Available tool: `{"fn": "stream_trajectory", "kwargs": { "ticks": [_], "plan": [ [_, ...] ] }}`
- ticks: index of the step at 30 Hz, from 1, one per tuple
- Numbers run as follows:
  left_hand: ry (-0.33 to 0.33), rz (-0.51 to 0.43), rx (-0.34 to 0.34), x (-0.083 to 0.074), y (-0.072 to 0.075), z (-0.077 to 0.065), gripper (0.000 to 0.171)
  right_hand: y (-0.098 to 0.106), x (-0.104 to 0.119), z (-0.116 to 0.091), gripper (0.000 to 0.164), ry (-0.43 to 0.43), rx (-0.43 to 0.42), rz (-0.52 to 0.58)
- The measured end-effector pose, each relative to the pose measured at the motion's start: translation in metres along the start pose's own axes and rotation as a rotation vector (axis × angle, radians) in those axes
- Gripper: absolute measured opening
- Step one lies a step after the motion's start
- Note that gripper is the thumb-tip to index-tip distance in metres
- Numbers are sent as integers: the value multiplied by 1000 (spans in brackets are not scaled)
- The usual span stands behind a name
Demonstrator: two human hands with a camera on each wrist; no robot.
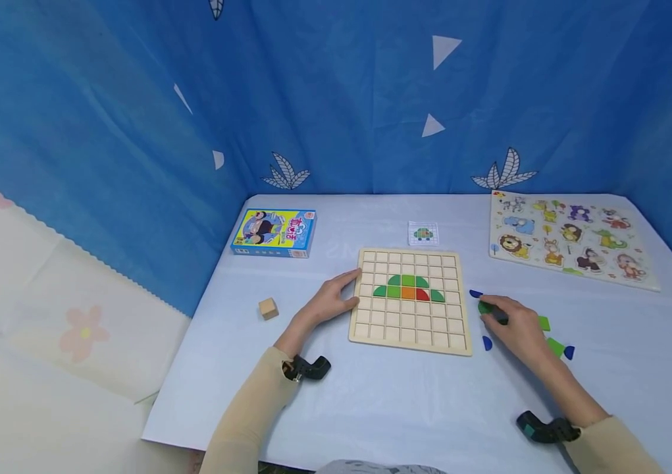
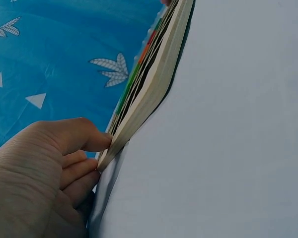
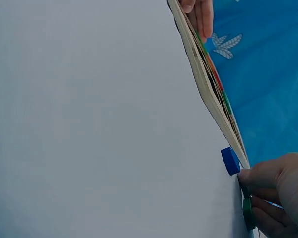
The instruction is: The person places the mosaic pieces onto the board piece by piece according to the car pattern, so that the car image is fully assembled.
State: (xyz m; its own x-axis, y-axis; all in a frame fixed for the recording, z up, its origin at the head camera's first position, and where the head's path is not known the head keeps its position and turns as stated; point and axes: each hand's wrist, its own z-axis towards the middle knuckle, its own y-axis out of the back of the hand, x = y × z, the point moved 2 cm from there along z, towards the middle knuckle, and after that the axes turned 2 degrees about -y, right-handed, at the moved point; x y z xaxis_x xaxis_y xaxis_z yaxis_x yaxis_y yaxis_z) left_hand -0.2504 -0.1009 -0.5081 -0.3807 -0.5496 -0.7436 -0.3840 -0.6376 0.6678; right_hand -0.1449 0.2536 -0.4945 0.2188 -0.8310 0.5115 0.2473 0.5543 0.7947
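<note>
A square wooden grid board [image 1: 369, 332] lies on the table with green, orange and red pieces [image 1: 408, 292] in a domed shape. My left hand [image 1: 330, 299] rests against its left edge, the thumb and fingers touching the rim in the left wrist view. To the right of the board, my right hand [image 1: 516, 329] pinches a green curved piece [image 1: 484, 307] in its fingertips, close to the tabletop. A blue curved piece [image 3: 230, 161] stands right by the thumb in the right wrist view. Part of the green piece is hidden by the fingers.
Blue piece [image 1: 487, 343] and green pieces [image 1: 555, 347] lie around the right hand. A pattern card [image 1: 423, 234] sits behind the board. An animal puzzle [image 1: 572, 240] is at the back right, a game box [image 1: 274, 233] at the back left, a wooden cube [image 1: 268, 309] at left.
</note>
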Motion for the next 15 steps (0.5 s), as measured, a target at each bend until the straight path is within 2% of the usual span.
{"fn": "stream_trajectory", "kwargs": {
  "ticks": [4,8,11,15],
  "plan": [
    [-10,3,0,-1,0,0,67,2,-2,0,30,35,-43,6],
    [1,6,-1,-2,0,1,67,6,8,8,30,46,-18,25],
    [1,6,-4,-1,0,2,67,4,31,19,30,30,41,77],
    [-8,3,1,0,-1,1,66,-18,71,35,32,79,152,185]
  ]
}}
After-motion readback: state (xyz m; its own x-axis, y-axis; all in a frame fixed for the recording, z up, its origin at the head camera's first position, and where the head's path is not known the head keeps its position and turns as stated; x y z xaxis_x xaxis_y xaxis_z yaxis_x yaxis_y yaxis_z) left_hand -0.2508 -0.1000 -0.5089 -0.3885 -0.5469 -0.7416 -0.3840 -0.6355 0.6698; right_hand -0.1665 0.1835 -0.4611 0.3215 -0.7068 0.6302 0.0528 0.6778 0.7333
